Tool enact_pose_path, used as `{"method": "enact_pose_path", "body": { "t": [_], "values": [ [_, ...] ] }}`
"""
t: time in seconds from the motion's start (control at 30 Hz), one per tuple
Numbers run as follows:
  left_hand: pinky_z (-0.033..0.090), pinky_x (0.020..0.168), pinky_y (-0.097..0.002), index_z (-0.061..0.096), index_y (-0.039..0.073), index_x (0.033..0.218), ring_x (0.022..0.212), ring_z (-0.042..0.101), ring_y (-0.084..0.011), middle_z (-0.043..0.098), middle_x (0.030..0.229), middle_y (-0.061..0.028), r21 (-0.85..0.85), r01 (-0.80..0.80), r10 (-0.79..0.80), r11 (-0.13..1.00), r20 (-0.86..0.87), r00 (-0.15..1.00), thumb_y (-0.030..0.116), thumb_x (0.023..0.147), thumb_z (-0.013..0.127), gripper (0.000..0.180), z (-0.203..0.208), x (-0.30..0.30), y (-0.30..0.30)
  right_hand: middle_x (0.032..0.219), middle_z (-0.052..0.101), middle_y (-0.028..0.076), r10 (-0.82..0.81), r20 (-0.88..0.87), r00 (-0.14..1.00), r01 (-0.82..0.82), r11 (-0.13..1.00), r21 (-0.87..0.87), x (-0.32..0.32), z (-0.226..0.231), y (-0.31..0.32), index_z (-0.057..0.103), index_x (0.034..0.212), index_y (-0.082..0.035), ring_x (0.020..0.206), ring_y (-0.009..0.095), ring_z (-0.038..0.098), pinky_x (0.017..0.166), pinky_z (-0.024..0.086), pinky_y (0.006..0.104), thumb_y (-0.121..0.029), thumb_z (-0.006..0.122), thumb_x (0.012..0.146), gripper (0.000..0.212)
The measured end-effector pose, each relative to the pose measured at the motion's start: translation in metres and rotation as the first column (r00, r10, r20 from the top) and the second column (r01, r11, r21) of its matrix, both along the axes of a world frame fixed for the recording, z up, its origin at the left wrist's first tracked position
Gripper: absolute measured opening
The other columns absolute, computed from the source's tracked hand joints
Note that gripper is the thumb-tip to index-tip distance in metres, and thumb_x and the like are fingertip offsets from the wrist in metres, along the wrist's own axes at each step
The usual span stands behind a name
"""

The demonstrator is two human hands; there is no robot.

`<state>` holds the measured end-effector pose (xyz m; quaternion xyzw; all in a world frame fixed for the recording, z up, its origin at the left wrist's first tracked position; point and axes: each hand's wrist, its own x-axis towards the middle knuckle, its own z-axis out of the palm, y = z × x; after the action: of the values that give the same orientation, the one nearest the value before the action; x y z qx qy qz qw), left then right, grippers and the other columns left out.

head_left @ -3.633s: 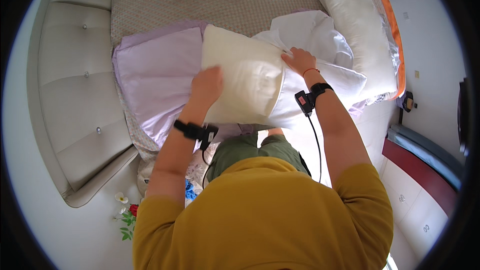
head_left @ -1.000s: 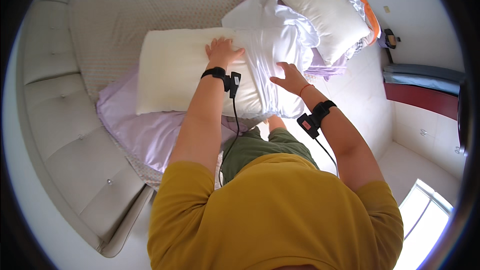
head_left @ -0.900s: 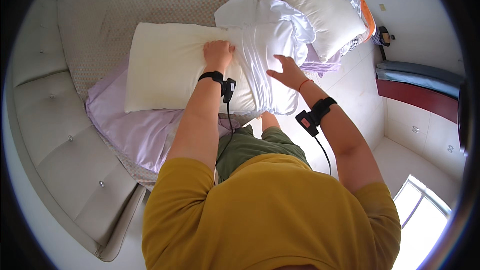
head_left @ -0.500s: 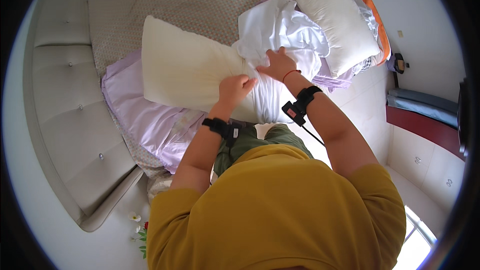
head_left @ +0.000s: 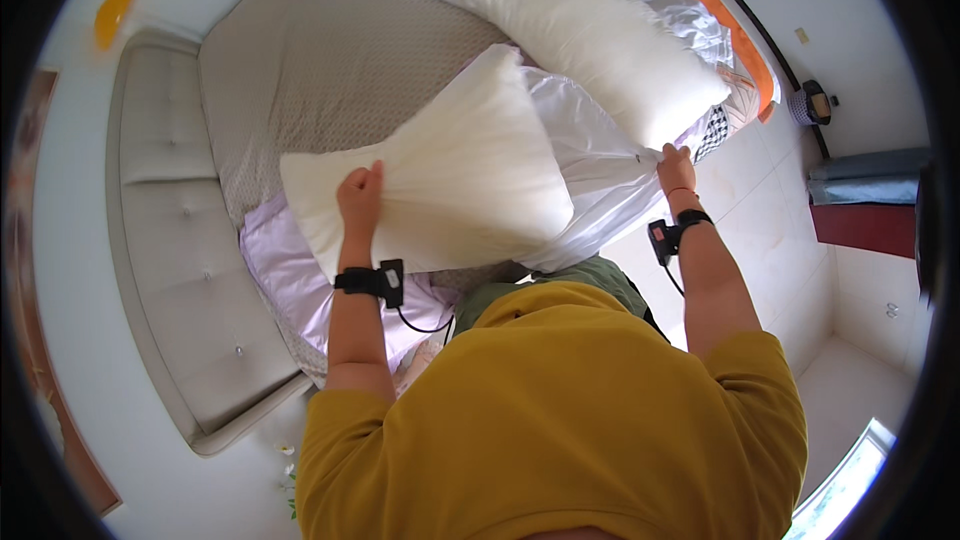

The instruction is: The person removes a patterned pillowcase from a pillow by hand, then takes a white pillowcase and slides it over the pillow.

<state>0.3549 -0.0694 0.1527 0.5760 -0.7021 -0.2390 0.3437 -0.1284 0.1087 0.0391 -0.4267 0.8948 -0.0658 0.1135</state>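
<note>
A cream pillow (head_left: 470, 160) lies before me across the bed, its surface pulled into creases toward my left hand (head_left: 360, 202). That hand is closed on the pillow's left part. At the right, my right hand (head_left: 677, 170) pinches the outer end of a white pillowcase (head_left: 600, 155), which is stretched between the hand and the pillow. The pillow's right edge shows against the cloth; whether any part of it is still inside, I cannot tell. Both wrists wear black straps with small boxes.
Another cream pillow (head_left: 610, 40) rests on the bed beyond the pillowcase. Lilac fabric (head_left: 290, 270) spreads under the pillow's left end. A padded grey headboard (head_left: 185, 240) stands on the left; tiled floor (head_left: 760, 230) lies right.
My hands have moved far apart, the left to the left and the right to the right. The pillowcase, bunched around the pillow before, has been drawn rightward, exposing much more of the pillow.
</note>
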Motion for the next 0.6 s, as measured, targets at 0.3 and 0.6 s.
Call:
{"method": "enact_pose_path", "body": {
  "t": [0.3, 0.6],
  "values": [
    [0.04, 0.06, -0.0374, 0.056, -0.001, 0.065, 0.063, 0.052, -0.0261, 0.055, 0.063, -0.0132, -0.144, -0.173, 0.177, 0.974, 0.02, 0.984, 0.043, 0.076, 0.056, 0.046, 0.032, -0.135, -0.157, 0.102, 0.057, 0.017, 0.647, 0.545, 0.534, -0.833, 0.513, 0.207, 0.0, 0.078, -0.046, 0.055, 0.106, -0.004, 0.097, 0.031, 0.054, 0.084, 0.042, 0.0361, -0.007, 0.059, 0.065, 0.041],
    [0.038, 0.085, -0.0294, 0.051, 0.007, 0.115, 0.099, 0.048, -0.0161, 0.052, 0.11, -0.0069, 0.469, 0.643, -0.635, 0.605, -0.203, 0.745, 0.025, 0.083, 0.055, 0.037, -0.003, -0.197, 0.006, 0.116, 0.052, 0.014, 0.676, 0.732, 0.091, -0.958, 0.261, -0.122, 0.075, 0.111, -0.071, 0.047, 0.119, -0.006, 0.109, 0.027, 0.048, 0.093, 0.036, 0.0323, -0.005, 0.058, 0.068, 0.052]
  ]
}}
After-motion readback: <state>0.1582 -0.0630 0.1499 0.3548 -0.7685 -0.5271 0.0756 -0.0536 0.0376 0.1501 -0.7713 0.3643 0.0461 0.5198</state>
